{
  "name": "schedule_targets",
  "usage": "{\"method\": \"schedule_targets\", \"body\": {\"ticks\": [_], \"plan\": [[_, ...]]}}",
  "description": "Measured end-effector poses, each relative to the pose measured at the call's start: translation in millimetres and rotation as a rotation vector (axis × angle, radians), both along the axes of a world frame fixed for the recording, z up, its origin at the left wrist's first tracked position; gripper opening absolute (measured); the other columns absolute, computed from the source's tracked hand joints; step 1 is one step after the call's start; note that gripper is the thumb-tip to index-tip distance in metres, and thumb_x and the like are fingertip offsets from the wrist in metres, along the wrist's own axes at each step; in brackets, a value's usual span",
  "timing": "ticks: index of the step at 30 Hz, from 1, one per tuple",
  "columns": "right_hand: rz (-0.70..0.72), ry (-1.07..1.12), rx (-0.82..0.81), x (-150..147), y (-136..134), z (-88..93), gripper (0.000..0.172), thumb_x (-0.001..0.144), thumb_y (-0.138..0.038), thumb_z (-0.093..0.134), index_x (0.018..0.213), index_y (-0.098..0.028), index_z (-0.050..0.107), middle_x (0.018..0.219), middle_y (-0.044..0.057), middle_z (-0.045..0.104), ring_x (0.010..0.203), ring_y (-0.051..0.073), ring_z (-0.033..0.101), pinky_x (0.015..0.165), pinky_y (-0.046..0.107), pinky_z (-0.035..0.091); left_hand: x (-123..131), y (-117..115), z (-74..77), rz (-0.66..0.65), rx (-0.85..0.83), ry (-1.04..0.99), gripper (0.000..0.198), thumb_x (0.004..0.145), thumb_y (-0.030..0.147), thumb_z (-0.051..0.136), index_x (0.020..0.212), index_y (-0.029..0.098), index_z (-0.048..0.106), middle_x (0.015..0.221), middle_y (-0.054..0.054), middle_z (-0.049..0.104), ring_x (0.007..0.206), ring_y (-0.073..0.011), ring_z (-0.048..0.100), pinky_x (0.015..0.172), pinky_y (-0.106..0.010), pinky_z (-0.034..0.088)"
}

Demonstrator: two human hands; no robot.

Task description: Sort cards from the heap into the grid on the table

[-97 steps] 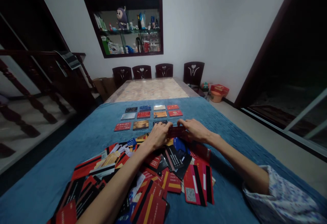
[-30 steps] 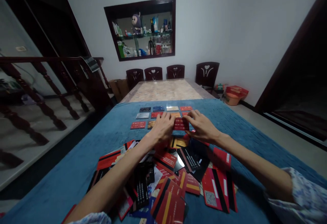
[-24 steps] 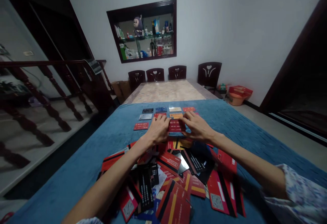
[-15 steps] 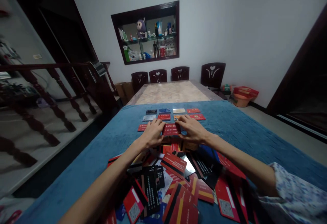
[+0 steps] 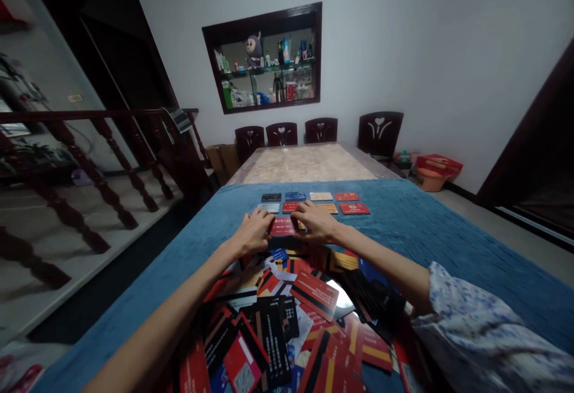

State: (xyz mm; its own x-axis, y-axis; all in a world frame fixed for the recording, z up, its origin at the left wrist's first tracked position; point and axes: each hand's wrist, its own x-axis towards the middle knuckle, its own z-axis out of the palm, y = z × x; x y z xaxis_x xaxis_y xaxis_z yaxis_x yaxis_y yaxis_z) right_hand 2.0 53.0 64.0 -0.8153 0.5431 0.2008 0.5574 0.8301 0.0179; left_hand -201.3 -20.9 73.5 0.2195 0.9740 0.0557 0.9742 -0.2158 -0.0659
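Blue ribbed cloth (image 5: 403, 225) covered the near end of the long tabletop (image 5: 309, 163), and its bare marbled far end ran up to four dark wooden chairs (image 5: 380, 133) against the white wall. Above them I could make out a dark-framed wall niche (image 5: 269, 58) crowded with bottles and a purple plush toy (image 5: 254, 50). A dark wooden banister (image 5: 89, 160) ran along the left.

Both of the person's arms were stretched forward over a loose heap of red, black and blue cards (image 5: 291, 309) lying overlapped on the cloth. Past the heap, a red plastic card (image 5: 282, 226) with pale lettering was held level between the two hands. The left hand (image 5: 253, 234) had its fingers curled onto the card's left end. The right hand (image 5: 314, 224) was closed the same way on its right end, thumb tucked beneath. The card sat low at the cloth; I could not tell whether it rested on it.

Just beyond the card, separate cards lay flat in tidy rows. The far row held a black card (image 5: 271, 197), a blue card (image 5: 295, 196), a pale card (image 5: 320, 196) and a red one (image 5: 347, 197). A nearer row ended in an orange card (image 5: 329, 207) and another red card (image 5: 354, 208). A floral sleeve (image 5: 470, 321) covered the right upper arm.
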Motion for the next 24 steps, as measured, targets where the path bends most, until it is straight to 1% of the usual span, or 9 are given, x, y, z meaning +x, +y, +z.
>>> {"method": "schedule_targets", "body": {"ticks": [2, 5, 9, 13, 19, 24], "plan": [[-0.019, -0.029, -0.013, -12, 1, 3.6, 0.034, 0.083, -0.040, 0.065, 0.109, -0.018, 0.065, 0.117, 0.014, 0.057, 0.110, 0.029, 0.046, 0.082, 0.037, 0.043, -10, 3, -0.6, 0.019, -0.004, 0.009, 0.045, 0.077, 0.016, 0.059, 0.121, 0.021, 0.054, 0.128, -0.011, 0.054, 0.120, -0.0294, 0.045, 0.094, -0.045, 0.041], [-0.030, -0.074, -0.021, -30, 6, 5.4, 0.035, 0.082, -0.043, 0.066, 0.109, -0.020, 0.066, 0.119, 0.013, 0.057, 0.113, 0.030, 0.046, 0.083, 0.037, 0.044, -22, 8, -0.4, 0.049, -0.027, 0.035, 0.045, 0.076, 0.014, 0.058, 0.121, 0.021, 0.055, 0.127, -0.011, 0.055, 0.119, -0.0301, 0.046, 0.093, -0.046, 0.042], [-0.023, -0.103, -0.056, -54, 13, 2.3, 0.033, 0.082, -0.042, 0.063, 0.107, -0.020, 0.067, 0.121, 0.014, 0.058, 0.115, 0.031, 0.047, 0.086, 0.041, 0.046, -37, 11, -0.8, 0.101, -0.074, 0.038, 0.047, 0.075, 0.012, 0.055, 0.120, 0.021, 0.056, 0.125, -0.011, 0.056, 0.118, -0.0301, 0.047, 0.092, -0.045, 0.043], [-0.038, -0.128, -0.080, -73, 18, -1.7, 0.037, 0.082, -0.043, 0.062, 0.109, -0.019, 0.067, 0.124, 0.016, 0.058, 0.116, 0.034, 0.047, 0.088, 0.046, 0.047, -53, 18, -7.9, 0.129, -0.098, 0.025, 0.045, 0.074, 0.013, 0.053, 0.118, 0.021, 0.058, 0.123, -0.011, 0.057, 0.116, -0.0289, 0.051, 0.093, -0.042, 0.045], [-0.064, -0.164, -0.122, -90, 22, -4.3, 0.040, 0.080, -0.042, 0.063, 0.112, -0.019, 0.067, 0.127, 0.016, 0.059, 0.119, 0.035, 0.048, 0.092, 0.051, 0.045, -73, 35, -23.4, 0.105, -0.118, -0.023, 0.043, 0.070, 0.013, 0.058, 0.113, 0.019, 0.061, 0.120, -0.010, 0.058, 0.113, -0.0265, 0.055, 0.095, -0.034, 0.046], [-0.089, -0.206, -0.144, -98, 26, -6.0, 0.039, 0.078, -0.041, 0.064, 0.110, -0.019, 0.069, 0.127, 0.017, 0.060, 0.122, 0.036, 0.048, 0.095, 0.054, 0.043, -77, 46, -28.2, 0.092, -0.152, -0.048, 0.040, 0.066, 0.007, 0.057, 0.105, 0.016, 0.063, 0.114, -0.010, 0.060, 0.105, -0.0239, 0.059, 0.091, -0.029, 0.048]]}}
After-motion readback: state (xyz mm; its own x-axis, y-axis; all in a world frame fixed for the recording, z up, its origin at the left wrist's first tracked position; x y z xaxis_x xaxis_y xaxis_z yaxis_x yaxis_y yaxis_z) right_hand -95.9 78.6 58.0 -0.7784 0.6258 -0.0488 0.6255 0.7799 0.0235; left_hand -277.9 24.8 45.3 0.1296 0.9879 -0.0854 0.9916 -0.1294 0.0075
